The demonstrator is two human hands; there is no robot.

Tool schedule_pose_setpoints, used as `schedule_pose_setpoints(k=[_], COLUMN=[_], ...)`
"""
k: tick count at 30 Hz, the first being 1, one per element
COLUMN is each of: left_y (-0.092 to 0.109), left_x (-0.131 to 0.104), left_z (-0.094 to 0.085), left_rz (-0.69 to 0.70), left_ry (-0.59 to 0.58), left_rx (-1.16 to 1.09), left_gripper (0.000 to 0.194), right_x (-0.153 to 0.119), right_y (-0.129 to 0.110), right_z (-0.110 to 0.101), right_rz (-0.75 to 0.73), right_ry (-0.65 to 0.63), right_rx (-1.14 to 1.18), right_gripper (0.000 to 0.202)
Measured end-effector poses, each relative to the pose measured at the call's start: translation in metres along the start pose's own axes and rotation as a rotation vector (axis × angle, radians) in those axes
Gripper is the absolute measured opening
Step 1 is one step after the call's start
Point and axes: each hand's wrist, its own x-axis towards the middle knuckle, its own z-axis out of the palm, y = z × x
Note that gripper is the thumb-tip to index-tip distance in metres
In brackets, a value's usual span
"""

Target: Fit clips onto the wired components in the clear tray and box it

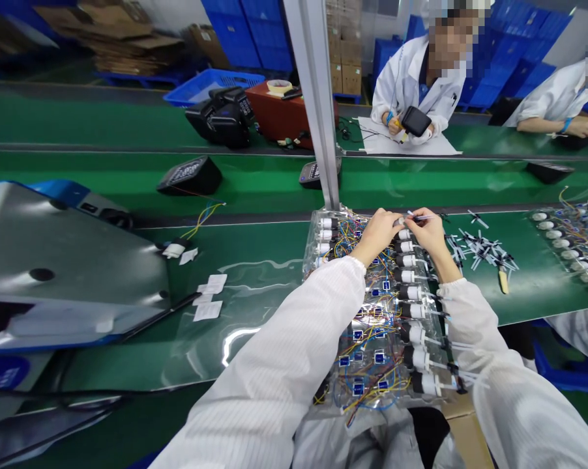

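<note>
A clear plastic tray (pixel 318 384) holds rows of small pumps with white and black bodies, blue circuit boards (pixel 379 357) and coloured wires. At its far end, my left hand (pixel 379 233) is closed with its fingertips on a white-ended pump at the top of the right-hand row. Close against it, my right hand (pixel 429 233) pinches a thin pale tube with a dark fitting (pixel 414 215). The fingers partly hide where tube and pump meet. Nearer pumps (pixel 425 383) in this row have pale tubes with black fittings pointing right.
Right of the tray lies a pile of short tubes with black fittings (pixel 487 251), beside a yellow-handled tool (pixel 503 281). Another loaded tray (pixel 572 241) stands farther right. A metal post (pixel 318 98) rises behind mine. A grey machine (pixel 69 267) fills the left. Two co-workers sit across the line.
</note>
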Motion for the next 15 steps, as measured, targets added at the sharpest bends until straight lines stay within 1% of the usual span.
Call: schedule_pose_setpoints(k=[7, 15], left_y=[-0.001, -0.003], left_x=[0.001, 0.001], left_z=[0.002, 0.004], left_rz=[-0.005, -0.003], left_ry=[0.003, 0.017], left_rx=[-0.019, -0.031], left_gripper=[0.029, 0.027], right_x=[0.004, 0.008], right_y=[0.005, 0.011], right_z=[0.000, -0.002], right_rz=[-0.017, -0.027], right_ry=[-0.006, -0.060], right_rx=[-0.019, -0.006], right_gripper=[0.019, 0.018])
